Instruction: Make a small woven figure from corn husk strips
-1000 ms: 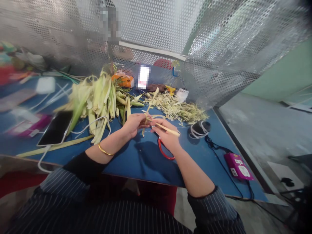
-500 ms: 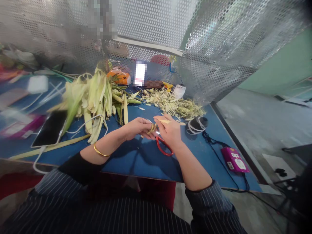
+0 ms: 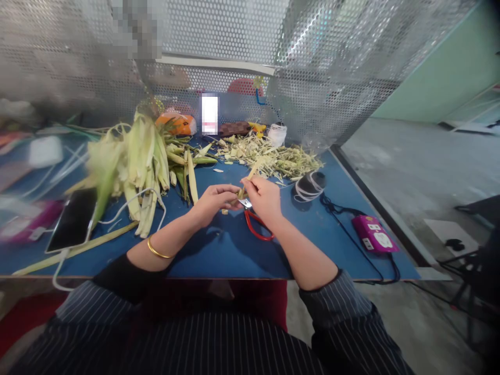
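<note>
Both hands meet over the middle of the blue table. My left hand, wearing a gold bangle at the wrist, has its fingers closed on a small piece of corn husk. My right hand pinches a pale corn husk strip that sticks up past its fingertips. The two hands nearly touch, and the husk between them is partly hidden. Right below them lie red-handled scissors, blades partly covered by the fingers. Farther left, a pile of long corn husks rests on the table.
Husk scraps are heaped at the back near a mesh screen. On the right are a spool of thread and a purple power strip with black cables. A phone with a white cable lies at left.
The view has shifted slightly to the right. The husk strip in my right hand now points up and away, where it lay flatter before. More of the scissors' metal shows.
</note>
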The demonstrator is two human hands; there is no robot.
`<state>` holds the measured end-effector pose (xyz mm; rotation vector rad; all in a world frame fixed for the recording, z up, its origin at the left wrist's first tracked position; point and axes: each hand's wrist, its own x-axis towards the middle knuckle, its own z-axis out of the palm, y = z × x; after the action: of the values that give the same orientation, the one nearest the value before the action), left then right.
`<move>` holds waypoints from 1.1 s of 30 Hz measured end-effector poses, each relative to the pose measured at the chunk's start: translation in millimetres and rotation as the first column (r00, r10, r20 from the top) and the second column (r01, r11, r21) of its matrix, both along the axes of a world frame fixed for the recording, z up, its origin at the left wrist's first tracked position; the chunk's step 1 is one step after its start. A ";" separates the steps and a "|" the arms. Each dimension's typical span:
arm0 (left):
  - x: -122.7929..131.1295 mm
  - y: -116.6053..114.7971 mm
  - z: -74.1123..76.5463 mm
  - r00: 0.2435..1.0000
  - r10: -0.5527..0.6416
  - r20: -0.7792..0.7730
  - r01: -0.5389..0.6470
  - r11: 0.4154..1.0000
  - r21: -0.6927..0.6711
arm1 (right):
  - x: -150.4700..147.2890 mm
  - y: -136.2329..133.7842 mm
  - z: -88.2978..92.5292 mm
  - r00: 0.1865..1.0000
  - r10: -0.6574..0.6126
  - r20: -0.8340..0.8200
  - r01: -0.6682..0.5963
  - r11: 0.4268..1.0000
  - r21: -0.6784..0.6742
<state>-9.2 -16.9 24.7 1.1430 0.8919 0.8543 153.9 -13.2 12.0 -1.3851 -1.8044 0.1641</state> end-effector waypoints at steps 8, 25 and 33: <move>1.8 0.3 -8.3 0.991 0.060 -0.123 -0.046 0.993 0.112 | -3.0 0.5 -2.7 0.989 0.000 -0.151 -0.015 0.995 -0.100; 4.8 -3.4 -10.5 0.990 0.072 -0.118 -0.044 0.974 0.223 | -0.3 -0.9 4.8 0.997 -0.067 -0.029 0.060 0.982 -0.179; 3.7 -2.6 -5.2 0.997 0.012 -0.073 -0.003 0.993 0.119 | -2.3 -6.9 12.9 0.970 -0.150 0.189 0.182 0.969 -0.166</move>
<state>-5.5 -19.5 19.5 1.2816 0.9159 0.8859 151.5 -20.1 24.9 -1.7212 -1.8414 0.1239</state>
